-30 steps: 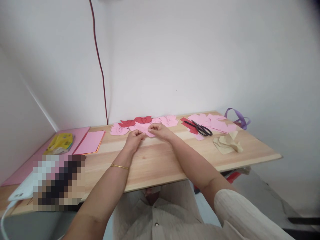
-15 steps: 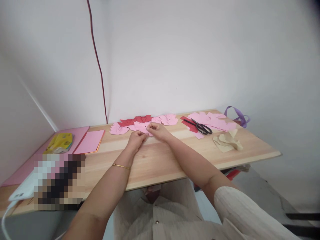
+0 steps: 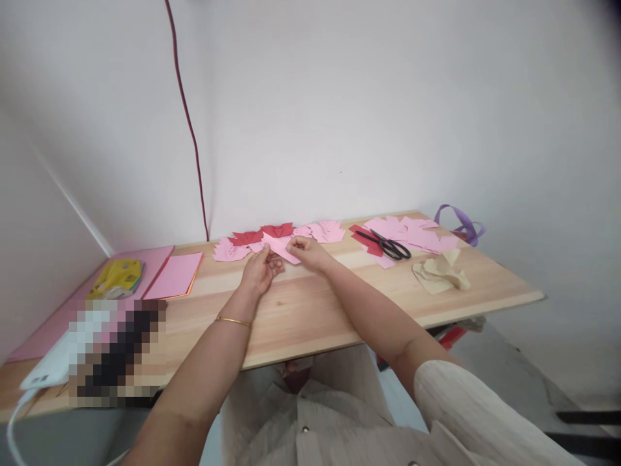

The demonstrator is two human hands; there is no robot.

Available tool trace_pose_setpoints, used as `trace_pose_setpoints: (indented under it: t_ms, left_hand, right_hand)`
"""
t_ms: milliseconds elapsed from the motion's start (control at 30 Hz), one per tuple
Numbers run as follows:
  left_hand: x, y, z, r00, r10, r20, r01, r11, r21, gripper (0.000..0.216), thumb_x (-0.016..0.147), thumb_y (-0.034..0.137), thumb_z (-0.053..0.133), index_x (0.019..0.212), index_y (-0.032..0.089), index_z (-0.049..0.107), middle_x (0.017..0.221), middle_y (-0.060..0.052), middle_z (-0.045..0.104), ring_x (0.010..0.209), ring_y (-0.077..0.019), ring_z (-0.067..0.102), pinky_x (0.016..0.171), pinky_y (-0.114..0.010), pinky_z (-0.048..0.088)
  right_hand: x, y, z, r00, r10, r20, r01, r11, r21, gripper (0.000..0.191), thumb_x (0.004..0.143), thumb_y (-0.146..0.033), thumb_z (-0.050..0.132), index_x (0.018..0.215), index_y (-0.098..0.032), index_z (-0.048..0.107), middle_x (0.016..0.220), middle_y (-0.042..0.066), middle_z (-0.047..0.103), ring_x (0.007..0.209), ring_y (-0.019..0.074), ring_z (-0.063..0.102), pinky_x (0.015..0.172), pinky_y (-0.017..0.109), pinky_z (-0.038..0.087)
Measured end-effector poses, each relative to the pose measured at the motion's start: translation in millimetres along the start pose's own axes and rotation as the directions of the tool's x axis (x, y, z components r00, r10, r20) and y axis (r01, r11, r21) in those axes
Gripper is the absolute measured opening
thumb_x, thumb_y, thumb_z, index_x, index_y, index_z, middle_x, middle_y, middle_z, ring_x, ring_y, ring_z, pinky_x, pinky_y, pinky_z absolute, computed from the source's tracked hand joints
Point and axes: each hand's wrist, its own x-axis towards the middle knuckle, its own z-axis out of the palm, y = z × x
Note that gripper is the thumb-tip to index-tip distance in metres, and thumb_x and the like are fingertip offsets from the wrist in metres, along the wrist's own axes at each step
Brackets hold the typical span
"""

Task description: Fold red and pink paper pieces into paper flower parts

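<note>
A folded piece of pink paper (image 3: 280, 246) is stretched between my two hands near the middle of the wooden table. My right hand (image 3: 309, 254) pinches its right end between thumb and fingers. At its left end is my left hand (image 3: 261, 270), turned partly palm up; its thumb meets the paper and its other fingers curl below. Just behind lie pink paper cutouts with jagged edges (image 3: 230, 250), red ones (image 3: 277, 230) and more pink ones (image 3: 326, 231) along the wall.
To the right, black-handled scissors (image 3: 388, 246) rest on red and pink paper scraps (image 3: 431, 237). Crumpled beige paper (image 3: 442, 272) and a purple ribbon (image 3: 460, 223) are beyond. At left are pink sheets (image 3: 175, 274), a yellow packet (image 3: 116, 277) and a white device with a cable (image 3: 51, 370).
The pink paper has been lifted and now shows as a narrower, tilted strip. My left hand has rolled more palm up, its fingers loosening; my right hand keeps its pinch.
</note>
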Motion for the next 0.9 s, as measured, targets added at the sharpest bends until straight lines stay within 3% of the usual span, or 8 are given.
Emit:
trace_pose_setpoints:
  t_ms: [167,400,633,767,900]
  left_hand:
    - [-1.9,-4.9,-0.2,0.995,-0.081,0.058,0.069,0.982,0.177,0.031,0.054,0.026,0.082,0.064,0.013,0.055,0.056,0.000,0.058,0.054,-0.0107,0.057,0.062,-0.027,0.051]
    - [-1.1,-10.9,0.7,0.996,0.071,0.046,-0.083,0.925,0.371,0.029,0.060,0.031,0.077,0.058,0.014,0.053,0.043,-0.001,0.055,0.041,-0.0099,0.051,0.048,-0.023,0.041]
    - [1.2,-7.8,-1.0,0.998,0.061,-0.004,-0.058,0.972,0.229,0.032,0.055,0.031,0.080,0.061,0.015,0.052,0.050,0.002,0.056,0.046,-0.0087,0.052,0.053,-0.024,0.046]
    - [4.4,-5.4,-4.1,0.993,0.117,-0.017,-0.109,0.963,0.246,0.031,0.056,0.029,0.078,0.056,0.015,0.050,0.049,0.003,0.053,0.047,-0.0077,0.050,0.052,-0.021,0.043]
    - [6.7,-4.5,-7.5,0.993,0.115,-0.023,-0.105,0.961,0.258,0.028,0.057,0.028,0.076,0.055,0.015,0.051,0.049,0.002,0.052,0.047,-0.0083,0.050,0.051,-0.022,0.042]
  right_hand:
    - [-1.4,1.2,6.8,0.999,0.010,-0.044,-0.008,0.999,0.038,0.028,0.074,-0.043,0.060,0.075,-0.015,0.057,0.069,-0.002,0.053,0.064,0.0097,0.044,0.062,0.023,0.036]
    - [-1.2,4.5,11.2,1.000,0.006,-0.026,-0.004,0.996,0.089,0.024,0.075,-0.040,0.060,0.075,-0.016,0.058,0.069,-0.003,0.052,0.065,0.0098,0.045,0.065,0.023,0.036]
    - [-4.6,-4.2,6.2,0.998,0.056,-0.012,-0.055,0.992,0.116,0.028,0.072,-0.043,0.063,0.075,-0.015,0.058,0.067,-0.003,0.050,0.062,0.0091,0.042,0.061,0.023,0.034]
    - [-4.3,-2.1,3.0,0.994,0.105,0.034,-0.107,0.993,0.055,0.029,0.072,-0.044,0.062,0.075,-0.015,0.061,0.066,-0.003,0.051,0.061,0.0092,0.042,0.059,0.023,0.033]
    - [-1.1,0.0,-1.4,0.994,0.111,-0.006,-0.111,0.994,0.006,0.027,0.073,-0.041,0.060,0.080,-0.015,0.062,0.070,-0.001,0.056,0.062,0.0099,0.045,0.060,0.023,0.036]
